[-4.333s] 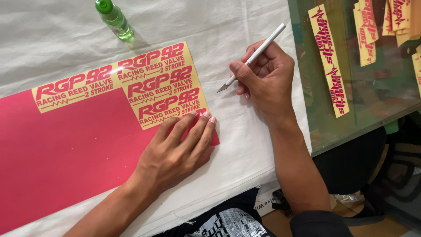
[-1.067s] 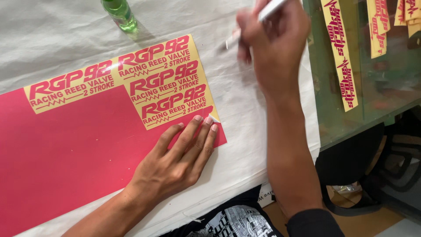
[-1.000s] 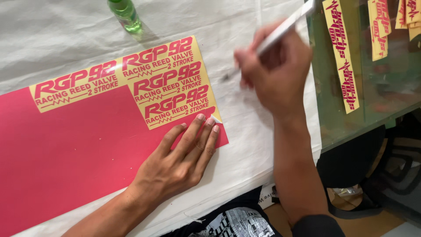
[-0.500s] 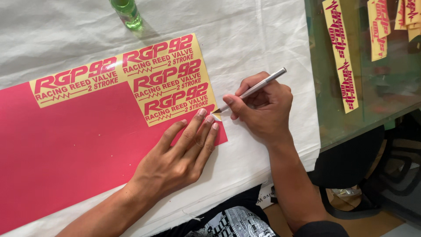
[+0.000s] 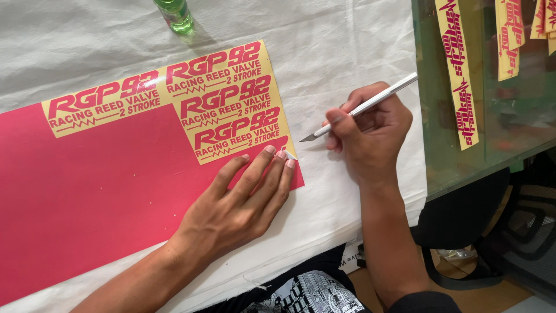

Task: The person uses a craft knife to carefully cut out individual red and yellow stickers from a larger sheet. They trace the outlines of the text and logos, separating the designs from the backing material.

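Note:
A large pink vinyl sheet lies on a white cloth, its upper right part weeded to yellow backing with pink lettering. My left hand lies flat on the sheet's lower right corner, fingers together and pressing it down. My right hand holds a slim white craft knife like a pen. The blade tip hovers just right of the sheet's edge, near my left fingertips.
A green bottle stands at the top edge. The white cloth covers the table. To the right, a glass surface carries several yellow sticker strips with pink lettering. The table edge runs along the bottom right.
My right hand swung up and away with the knife, then came back down to the sheet's right edge. The left hand stayed pressed on the corner.

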